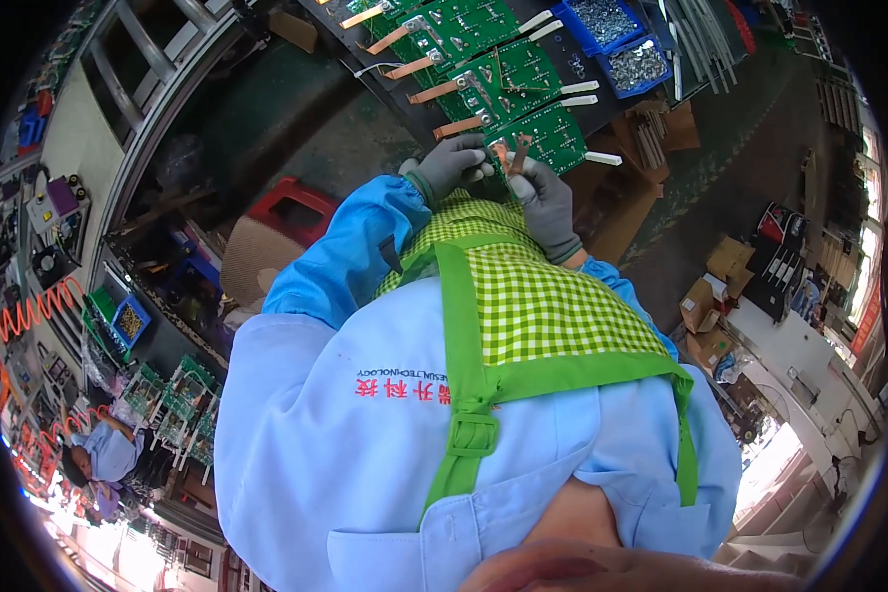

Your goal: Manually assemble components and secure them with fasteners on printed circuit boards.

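Note:
My right hand (549, 205), in a grey glove, pinches a bent copper strip (519, 158) over the corner of the nearest green circuit board (553, 138). To its left is my left hand (448, 166), also gloved in grey. Its fingers are curled in beside the board's edge, and what they hold, if anything, is hidden. Farther off, more green boards (508, 79) lie in a row on the dark bench. Copper strips (459, 127) jut from their left edges, and white-ended pieces (602, 158) stick out on the right.
Two blue bins (637, 67) of small metal parts stand at the bench's far right, near long metal strips (701, 44). Cardboard (627, 183) lies below to the right. A red plastic stool (291, 210) is left of my left arm. Another person (109, 449) shows at far left.

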Demonstrator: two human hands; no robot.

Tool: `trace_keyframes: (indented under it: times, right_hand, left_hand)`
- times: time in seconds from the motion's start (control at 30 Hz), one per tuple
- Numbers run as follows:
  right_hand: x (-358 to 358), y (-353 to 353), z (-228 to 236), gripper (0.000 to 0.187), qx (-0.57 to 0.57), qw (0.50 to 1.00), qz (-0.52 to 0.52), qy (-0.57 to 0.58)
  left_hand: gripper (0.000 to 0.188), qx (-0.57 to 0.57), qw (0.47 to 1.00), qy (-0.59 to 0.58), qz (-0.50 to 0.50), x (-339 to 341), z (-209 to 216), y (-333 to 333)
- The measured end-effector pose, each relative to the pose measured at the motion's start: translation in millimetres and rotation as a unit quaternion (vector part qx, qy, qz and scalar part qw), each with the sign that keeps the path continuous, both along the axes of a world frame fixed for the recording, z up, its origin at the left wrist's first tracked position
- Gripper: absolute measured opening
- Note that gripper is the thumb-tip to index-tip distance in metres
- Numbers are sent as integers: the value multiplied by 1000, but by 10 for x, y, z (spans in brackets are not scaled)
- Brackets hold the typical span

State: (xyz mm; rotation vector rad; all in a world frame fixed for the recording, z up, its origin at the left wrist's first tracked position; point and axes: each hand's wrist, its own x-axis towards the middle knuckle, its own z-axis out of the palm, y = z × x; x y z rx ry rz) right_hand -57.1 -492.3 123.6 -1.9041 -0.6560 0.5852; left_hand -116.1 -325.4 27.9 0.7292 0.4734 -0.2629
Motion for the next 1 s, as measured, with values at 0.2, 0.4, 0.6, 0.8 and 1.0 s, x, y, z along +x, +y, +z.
trace_keyframes:
  times: [0.2, 0.4, 0.6, 0.8, 1.0]
  right_hand:
    - [-149, -23, -209, 23, -7, 992, 35, -121]
    - [-147, -4, -297, 20, -71, 970, 100, -208]
    - [-23, 135, -23, 26, -134, 955, 182, -190]
    - [899, -183, 686, 24, -23, 977, -17, -211]
    - [2335, -805, 432, 24, -110, 928, -191, -302]
  left_hand:
    - [20, -99, 995, 24, -19, -18, -66, 32]
    - [22, -20, 998, 56, -31, 17, 85, 26]
    - [32, 97, 992, -52, -64, 112, -77, 75]
    - [26, 147, 982, -24, -115, 145, -57, 144]
    - [30, 191, 967, 37, -162, 137, 41, 159]
